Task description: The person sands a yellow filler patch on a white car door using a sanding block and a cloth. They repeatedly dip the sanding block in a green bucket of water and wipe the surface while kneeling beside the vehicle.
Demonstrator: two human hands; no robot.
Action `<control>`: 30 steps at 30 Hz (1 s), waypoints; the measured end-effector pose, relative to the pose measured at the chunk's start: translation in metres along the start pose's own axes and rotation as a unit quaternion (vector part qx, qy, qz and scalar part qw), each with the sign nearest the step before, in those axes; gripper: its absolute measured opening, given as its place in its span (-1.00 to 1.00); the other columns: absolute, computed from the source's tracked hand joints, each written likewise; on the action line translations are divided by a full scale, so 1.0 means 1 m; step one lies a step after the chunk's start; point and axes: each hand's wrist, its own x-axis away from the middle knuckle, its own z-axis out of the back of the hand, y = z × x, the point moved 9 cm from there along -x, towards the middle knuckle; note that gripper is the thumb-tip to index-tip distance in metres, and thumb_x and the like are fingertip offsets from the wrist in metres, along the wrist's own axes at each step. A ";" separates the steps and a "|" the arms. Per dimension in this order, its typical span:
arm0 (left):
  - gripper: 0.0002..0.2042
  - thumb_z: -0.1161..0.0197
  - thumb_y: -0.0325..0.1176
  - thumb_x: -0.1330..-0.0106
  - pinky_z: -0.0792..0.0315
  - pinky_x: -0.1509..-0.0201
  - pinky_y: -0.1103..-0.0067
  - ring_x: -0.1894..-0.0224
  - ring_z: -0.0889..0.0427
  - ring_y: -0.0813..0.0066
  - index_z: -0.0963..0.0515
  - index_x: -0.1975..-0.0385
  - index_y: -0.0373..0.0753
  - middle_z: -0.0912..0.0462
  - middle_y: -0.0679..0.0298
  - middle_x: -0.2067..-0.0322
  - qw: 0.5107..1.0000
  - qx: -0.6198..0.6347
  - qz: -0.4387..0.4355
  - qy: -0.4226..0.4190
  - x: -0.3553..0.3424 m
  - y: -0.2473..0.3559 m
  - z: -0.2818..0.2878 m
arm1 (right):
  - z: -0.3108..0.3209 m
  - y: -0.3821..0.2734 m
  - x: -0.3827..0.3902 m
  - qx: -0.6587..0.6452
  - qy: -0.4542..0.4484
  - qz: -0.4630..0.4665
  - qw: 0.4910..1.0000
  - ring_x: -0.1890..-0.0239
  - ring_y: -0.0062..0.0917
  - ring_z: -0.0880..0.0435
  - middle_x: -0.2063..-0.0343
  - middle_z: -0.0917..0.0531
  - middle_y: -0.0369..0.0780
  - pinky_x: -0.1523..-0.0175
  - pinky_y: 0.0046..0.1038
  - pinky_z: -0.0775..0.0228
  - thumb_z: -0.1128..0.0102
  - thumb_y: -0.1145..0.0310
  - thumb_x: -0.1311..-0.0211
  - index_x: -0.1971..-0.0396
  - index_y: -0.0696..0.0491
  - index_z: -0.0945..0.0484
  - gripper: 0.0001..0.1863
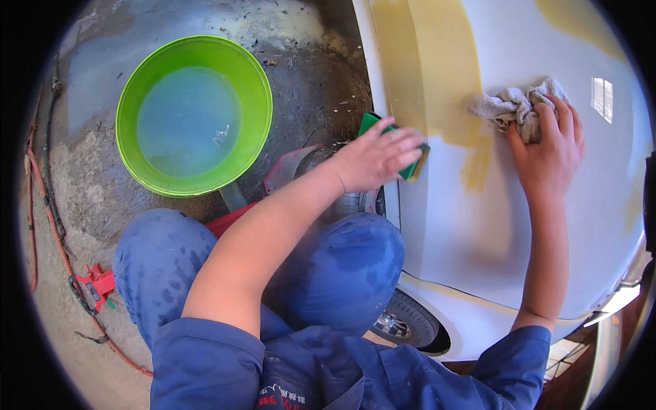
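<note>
My left hand (376,157) is closed over a green sanding block (369,123), which sits slanted at the left edge of a white car body panel (451,225). A yellowish strip shows along the block's lower right side; its underside is hidden. Farther right, my right hand (550,147) grips a crumpled grey rag (509,106) against the white surface. Yellow patches (437,68) of what looks like filler cover part of the panel between and beyond my hands, with streaks running down from them.
A lime-green bucket (263,113) of cloudy water stands on the wet concrete floor at left. Red and dark hoses (58,236) run along the far left, beside a red tool or fitting (101,283). A car wheel (406,321) shows below the panel, near my knee.
</note>
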 end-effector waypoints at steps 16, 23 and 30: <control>-0.31 -0.48 -0.14 -0.40 -0.39 -0.43 0.11 -0.35 -0.46 -0.21 -0.27 -0.37 -0.29 -0.42 -0.12 -0.37 0.914 -0.071 0.267 0.297 0.016 -0.108 0.124 | -0.013 -0.068 0.079 -0.002 -0.087 0.143 0.986 -0.32 -0.15 -0.52 -0.16 -0.63 -0.25 -0.22 -0.08 -0.32 -0.44 0.24 -0.10 0.09 -0.17 -0.74 -0.68; -0.30 -0.50 -0.13 -0.37 -0.41 -0.40 0.11 -0.34 -0.47 -0.19 -0.27 -0.35 -0.28 -0.44 -0.11 -0.34 0.897 -0.049 0.277 0.341 0.006 -0.107 0.140 | -0.049 -0.077 -0.115 0.109 -0.140 0.032 0.984 -0.32 -0.24 -0.51 -0.17 -0.64 -0.22 -0.33 -0.05 -0.33 -0.43 0.04 -0.17 0.02 -0.10 -0.73 -0.58; -0.31 -0.48 -0.07 -0.39 -0.41 -0.41 0.15 -0.36 -0.46 -0.16 -0.31 -0.34 -0.31 -0.45 -0.09 -0.33 0.880 -0.026 0.299 0.367 0.004 -0.113 0.167 | -0.040 -0.050 -0.162 0.134 -0.179 -0.057 0.973 -0.29 -0.24 -0.56 -0.16 -0.65 -0.24 -0.30 -0.06 -0.40 -0.37 -0.04 -0.30 -0.04 -0.15 -0.73 -0.59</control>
